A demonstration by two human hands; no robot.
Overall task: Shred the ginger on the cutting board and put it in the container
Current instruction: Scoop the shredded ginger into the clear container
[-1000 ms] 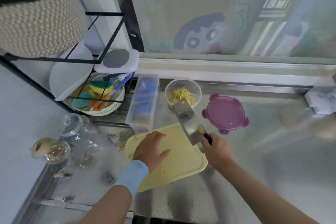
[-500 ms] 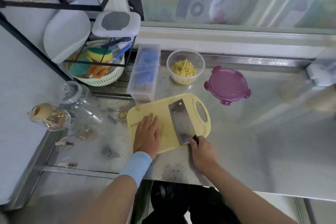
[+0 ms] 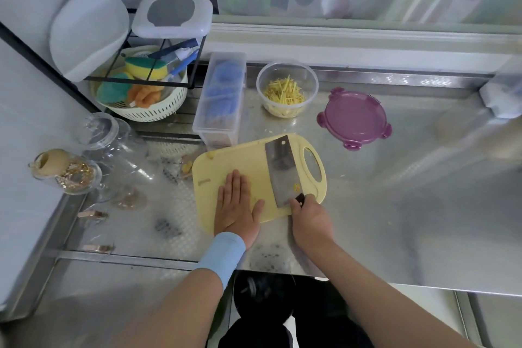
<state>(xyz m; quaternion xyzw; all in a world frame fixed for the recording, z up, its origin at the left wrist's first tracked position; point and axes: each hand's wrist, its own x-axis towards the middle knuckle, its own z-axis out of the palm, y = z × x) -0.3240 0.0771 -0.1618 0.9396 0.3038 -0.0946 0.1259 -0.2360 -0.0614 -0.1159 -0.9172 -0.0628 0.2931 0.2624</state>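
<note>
L hand lies flat, fingers straight, on yellow cutting board; R hand grips cleaver handle, blade flat on board; shredded ginger sits in clear container behind board, purple lid beside.

Black cleaver handle: nearly all buried in the gripping right hand; only its top end shows.
Pale yellow plastic cutting board: its near-left part lies under the flat left hand; what is beneath the palm cannot be told.
Clear rectangular plastic box: contents a blue blur (unreadable).
Pale grey object: cut off by the right edge, smeared.
</note>
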